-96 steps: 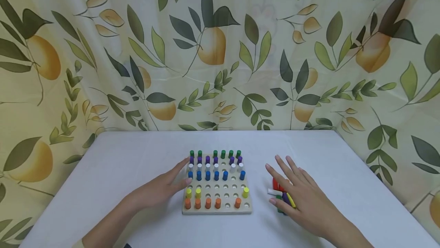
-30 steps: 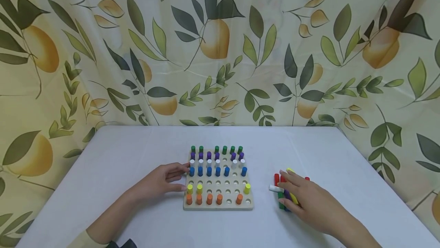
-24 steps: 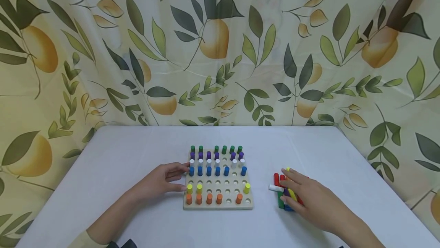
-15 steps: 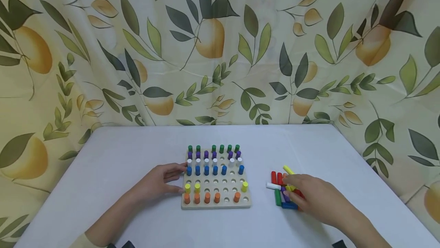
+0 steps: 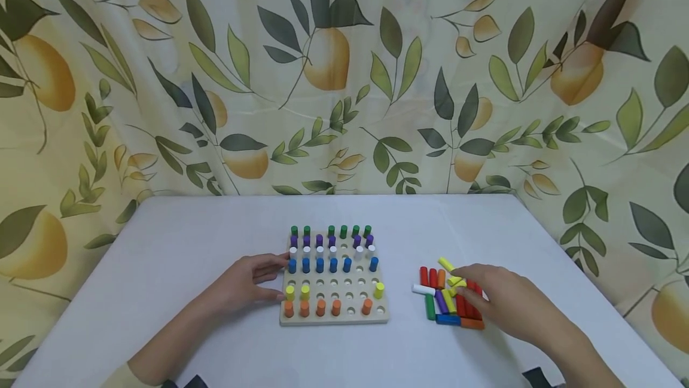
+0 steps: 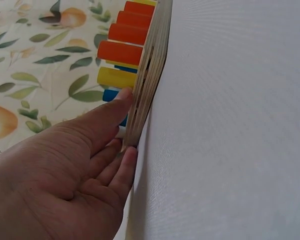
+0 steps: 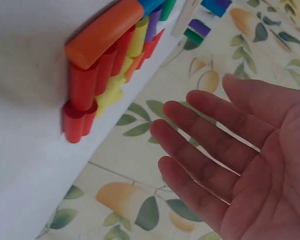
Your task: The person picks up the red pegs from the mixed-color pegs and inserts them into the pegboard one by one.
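Note:
A pale wooden pegboard [image 5: 334, 320] stands left of the table's middle, with rows of green, purple, white, blue, yellow and orange pegs. Against its left edge rests my left hand [image 5: 244, 280]. In the left wrist view, its thumb [image 6: 124, 95] and fingertips touch the board's side beside a yellow peg [image 6: 116, 77]. My right hand [image 5: 517, 304] hovers at the right side of a loose peg pile, thumb and fingers apart. In the right wrist view its fingers [image 7: 200, 150] are spread and nothing is in them. Red pegs [image 7: 83, 87] lie beyond the fingertips.
The loose pile includes a white peg [image 5: 423, 289], a green peg [image 5: 430, 306], a blue peg [image 5: 448, 319], an orange peg [image 5: 472, 323] and several yellow and red ones. A white cloth covers the table [image 5: 215, 220]. Behind it hangs a fruit-patterned curtain [image 5: 344, 137].
My right hand has shifted rightward off the pile, uncovering red, yellow, blue and orange pegs. The left hand's fingers have drawn in from over the board to its left edge.

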`<state>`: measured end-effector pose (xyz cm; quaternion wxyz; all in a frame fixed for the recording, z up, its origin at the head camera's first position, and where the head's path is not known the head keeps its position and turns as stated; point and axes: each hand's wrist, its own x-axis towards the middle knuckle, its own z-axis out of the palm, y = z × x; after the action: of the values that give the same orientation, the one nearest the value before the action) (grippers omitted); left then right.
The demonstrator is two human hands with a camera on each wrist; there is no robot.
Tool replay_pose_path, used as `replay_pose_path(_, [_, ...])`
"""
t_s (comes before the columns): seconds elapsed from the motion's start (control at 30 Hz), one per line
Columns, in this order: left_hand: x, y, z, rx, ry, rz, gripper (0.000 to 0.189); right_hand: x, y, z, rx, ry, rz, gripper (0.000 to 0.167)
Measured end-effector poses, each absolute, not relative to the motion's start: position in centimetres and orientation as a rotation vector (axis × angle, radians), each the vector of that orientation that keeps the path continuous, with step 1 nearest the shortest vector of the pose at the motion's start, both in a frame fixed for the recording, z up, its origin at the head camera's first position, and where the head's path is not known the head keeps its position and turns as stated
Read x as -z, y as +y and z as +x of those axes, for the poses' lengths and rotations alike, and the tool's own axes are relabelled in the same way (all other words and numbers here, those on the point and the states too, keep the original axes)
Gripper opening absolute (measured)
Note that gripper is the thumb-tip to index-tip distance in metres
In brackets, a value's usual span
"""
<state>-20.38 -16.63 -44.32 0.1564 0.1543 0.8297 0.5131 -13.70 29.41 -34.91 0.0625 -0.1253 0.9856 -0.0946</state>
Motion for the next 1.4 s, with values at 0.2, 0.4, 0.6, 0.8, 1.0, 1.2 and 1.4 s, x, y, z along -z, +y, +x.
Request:
replay_pose_path(0.2, [44.5,-16.8,-20.3,-1.46,2.371,0.434,0.063,35.8,30.9,-14.3,0.278,3.027,-0.384,0.038])
replay_pose_path(0.4, [44.1,-17.0,-20.1,-1.443,2.398,0.399,0.063,36.6,32.6,-14.9,0.377,3.069,-0.284,0.029])
replay_pose_path(0.6, [44.0,-16.9,-20.4,-1.446,2.392,0.408,0.062,36.9,33.7,-15.7,0.592,3.061,-0.086,0.021])
replay_pose_path(0.8, [44.2,-16.8,-20.4,-1.444,2.373,0.423,0.064,37.6,34.2,-16.2,0.667,2.994,0.049,0.027])
replay_pose_path(1.0, [44.0,-16.8,-20.5,-1.437,2.374,0.435,0.065,37.9,34.4,-16.6,0.671,2.95,0.069,0.026])
replay_pose_path(1.2, [43.9,-16.6,-20.5,-1.441,2.365,0.457,0.064,38.4,34.6,-16.8,0.664,2.893,0.076,0.024])
replay_pose_path(1.4, [43.9,-16.5,-20.3,-1.429,2.378,0.413,0.063,38.6,34.5,-16.8,0.67,2.866,0.067,0.025])
